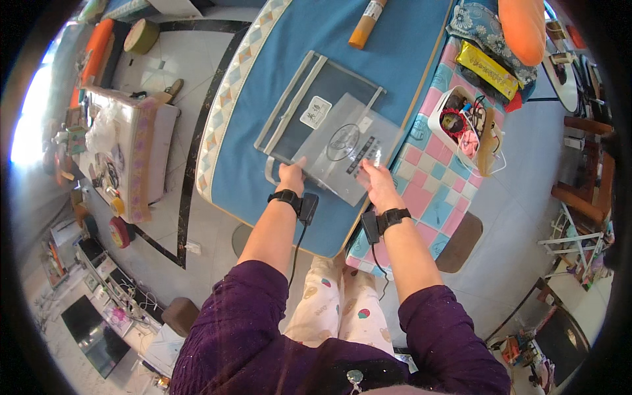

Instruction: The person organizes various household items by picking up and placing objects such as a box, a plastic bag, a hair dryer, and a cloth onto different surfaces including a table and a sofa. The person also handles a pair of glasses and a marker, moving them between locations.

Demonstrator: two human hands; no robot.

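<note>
My left hand (292, 177) grips the lower left corner of a translucent plastic sleeve (326, 148) with a printed oval and dark lettering. Near the sleeve's lower right part is my right hand (376, 180), its fingers touching the plastic. Partly under the sleeve, a clear zippered mesh bag (286, 106) with a grey border and a white label (315, 112) lies on the blue cloth (237, 163). A pale strap loop shows beside my left hand. Both wrists wear black bands with small cabled devices.
An orange-and-brown tube (365, 27) lies at the far end of the blue cloth. To the right, a patchwork-patterned cover (429, 182) holds a white basket (439, 118) of small items and a yellow packet (488, 70). A cluttered table (163, 143) stands left.
</note>
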